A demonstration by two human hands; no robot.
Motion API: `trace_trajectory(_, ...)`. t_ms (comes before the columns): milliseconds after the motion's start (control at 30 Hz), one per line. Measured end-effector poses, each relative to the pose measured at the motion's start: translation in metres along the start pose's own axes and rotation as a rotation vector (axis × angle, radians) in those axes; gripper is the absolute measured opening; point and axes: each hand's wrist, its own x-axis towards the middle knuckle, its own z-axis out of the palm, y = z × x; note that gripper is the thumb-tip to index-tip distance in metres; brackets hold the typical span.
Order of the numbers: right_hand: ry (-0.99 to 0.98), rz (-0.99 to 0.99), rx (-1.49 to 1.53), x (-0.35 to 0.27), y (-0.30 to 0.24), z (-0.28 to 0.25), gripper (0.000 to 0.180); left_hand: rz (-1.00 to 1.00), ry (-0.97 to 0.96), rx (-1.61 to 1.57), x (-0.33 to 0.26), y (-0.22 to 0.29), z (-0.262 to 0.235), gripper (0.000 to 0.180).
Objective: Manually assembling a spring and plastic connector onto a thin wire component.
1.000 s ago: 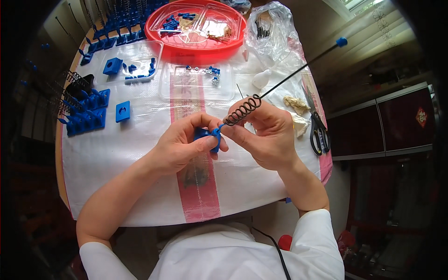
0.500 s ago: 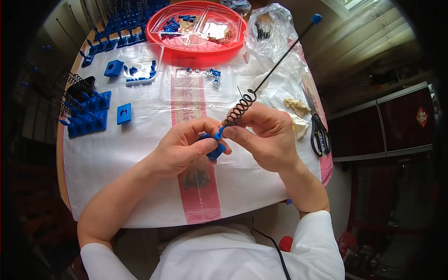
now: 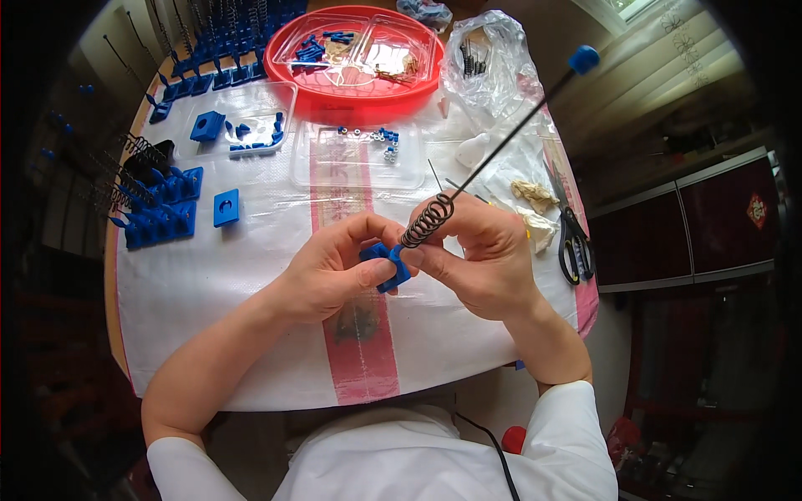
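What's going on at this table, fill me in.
A person is working with both bare hands. The left hand holds a small blue plastic part, while the fingers of the right hand pinch the lower end of a dark spring right at it. A thin rod slants up from the spring to a blue cap. Whether spring and part are firmly joined, I can't tell. Scissors lie to the right.

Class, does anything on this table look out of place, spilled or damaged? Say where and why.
A dark, blotchy patch darkens the pink stripe of the white woven table cover, below the left hand. It looks odd against the surrounding pink; stain or print, I cannot tell.
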Motion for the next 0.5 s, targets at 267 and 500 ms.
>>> trace_trajectory(267,0.005,0.026,0.007,-0.0006,-0.0013,0.0016,0.017,0.017,-0.008,-0.004,0.0026,-0.0031,-0.0017,0.023)
trace_trajectory(500,0.011,0.044,0.016,0.0007,0.0,0.0014,0.015,-0.037,-0.015,-0.041,-0.0007,0.0017,-0.0013,0.023)
